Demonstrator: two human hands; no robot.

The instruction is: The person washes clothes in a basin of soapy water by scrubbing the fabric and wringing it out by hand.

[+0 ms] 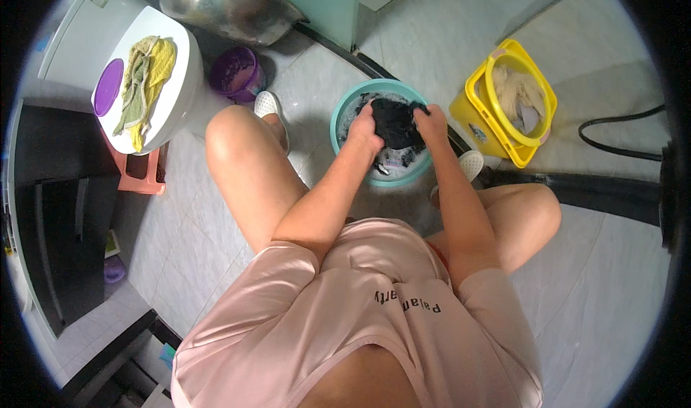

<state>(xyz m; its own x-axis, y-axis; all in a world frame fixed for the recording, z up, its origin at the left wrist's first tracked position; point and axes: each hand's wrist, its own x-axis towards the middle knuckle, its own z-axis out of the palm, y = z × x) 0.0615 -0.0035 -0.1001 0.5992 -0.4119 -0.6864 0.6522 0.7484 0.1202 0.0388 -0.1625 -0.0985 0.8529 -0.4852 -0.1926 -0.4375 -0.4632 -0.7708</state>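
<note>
A round teal plastic basin (pixel 336 122) stands on the tiled floor between my feet, with sudsy water and dark cloth in it. Over the water I hold a wet black cloth (pixel 397 124) stretched between both hands. My left hand (pixel 367 128) grips its left side, the thumb on top. At the cloth's upper right edge, my right hand (pixel 430 123) is closed on a bunched part. Lower in the basin, a small black-and-white piece (pixel 382 169) shows at the water's surface.
A yellow bucket (pixel 478 119) holding pale cloth stands right of the basin. To the left are a purple bucket (pixel 236 74) and a closed white toilet lid (pixel 181 57) bearing a yellow-green cloth (pixel 141 84) and a purple lid (pixel 108 87). A large metal basin (pixel 229 8) lies beyond; a dark raised strip (pixel 459 144) crosses the floor.
</note>
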